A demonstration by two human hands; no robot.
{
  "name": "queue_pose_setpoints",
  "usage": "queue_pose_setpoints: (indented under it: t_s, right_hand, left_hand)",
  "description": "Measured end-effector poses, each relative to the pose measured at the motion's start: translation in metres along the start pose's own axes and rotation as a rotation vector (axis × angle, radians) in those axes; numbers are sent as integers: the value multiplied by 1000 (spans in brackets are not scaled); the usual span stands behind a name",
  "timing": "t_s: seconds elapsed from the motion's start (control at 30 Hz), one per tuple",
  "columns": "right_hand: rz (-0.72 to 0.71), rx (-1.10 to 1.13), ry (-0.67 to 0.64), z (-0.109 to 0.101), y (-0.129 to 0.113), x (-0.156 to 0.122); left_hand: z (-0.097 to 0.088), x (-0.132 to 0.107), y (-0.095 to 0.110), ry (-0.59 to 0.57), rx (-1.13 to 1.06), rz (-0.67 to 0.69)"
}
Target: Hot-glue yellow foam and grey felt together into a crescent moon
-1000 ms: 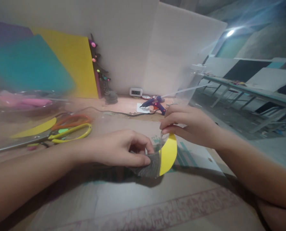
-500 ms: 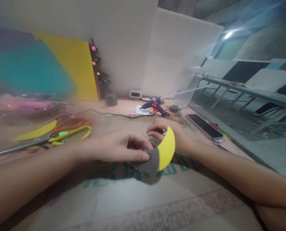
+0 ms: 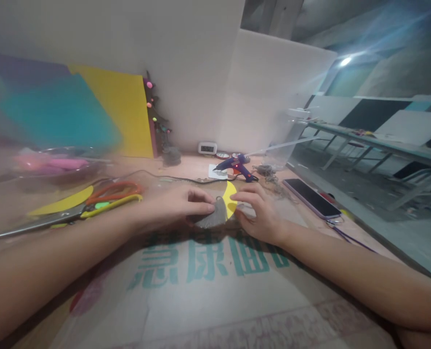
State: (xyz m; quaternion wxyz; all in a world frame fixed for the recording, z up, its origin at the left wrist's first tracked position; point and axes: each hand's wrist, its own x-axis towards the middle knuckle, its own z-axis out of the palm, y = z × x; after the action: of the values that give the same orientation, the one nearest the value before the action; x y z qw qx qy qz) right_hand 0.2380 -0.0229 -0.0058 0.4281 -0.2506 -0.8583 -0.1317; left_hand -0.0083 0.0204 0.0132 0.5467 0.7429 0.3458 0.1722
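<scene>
A yellow crescent-shaped piece point(image 3: 230, 203), partly wound with grey yarn point(image 3: 220, 213), is held just above the printed board in front of me. My left hand point(image 3: 186, 206) pinches its grey-wound part between thumb and fingers. From the other side, my right hand point(image 3: 257, 213) has its index finger and thumb curled in at the bare yellow end, fingertips at its edge. Any strand of yarn between those fingertips is too fine to make out.
Scissors point(image 3: 73, 213) and another yellow crescent point(image 3: 66, 201) lie left. A blue glue gun point(image 3: 237, 167), its red light on, stands behind my hands with its cord across the table. A phone point(image 3: 312, 198) lies right; a small clock point(image 3: 207, 148) stands at the back.
The wound crescent has moved away from me and slightly left, now lower in tilt. My right hand has come from behind it round to its right, at the yellow end.
</scene>
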Motion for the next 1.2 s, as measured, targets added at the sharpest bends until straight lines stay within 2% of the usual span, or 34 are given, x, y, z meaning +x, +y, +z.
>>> queue_pose_setpoints:
  t_s: [0.1, 0.2, 0.27, 0.33, 0.37, 0.47, 0.57, 0.73, 0.9, 1.2]
  right_hand:
    - [-51, -19, -3, -1, -2, 1]
    - [-11, 26, -7, 0, -3, 2]
    - [130, 99, 10, 2, -2, 3]
    - [371, 194, 25, 5, 0, 3]
    - [501, 253, 30, 7, 1, 3]
    - [786, 476, 26, 11, 4, 4]
    - [895, 651, 6, 11, 3, 6]
    - [875, 688, -48, 10, -5, 8]
    - [804, 581, 55, 10, -9, 10]
    - [736, 443, -1, 9, -10, 10]
  left_hand:
    - [0, -2, 2, 5, 13, -9]
    - [4, -3, 3, 11, -61, -24]
    - [7, -2, 3, 73, -228, -12]
    - [9, 0, 2, 178, -435, 41]
    - [10, 2, 2, 243, -472, 85]
    - [14, 3, 1, 416, -320, 205]
    - [21, -1, -1, 484, -127, 258]
    - [28, -6, -3, 507, 167, 253]
    - [26, -6, -2, 528, 265, 239]
    - [27, -4, -7, 514, 397, 294]
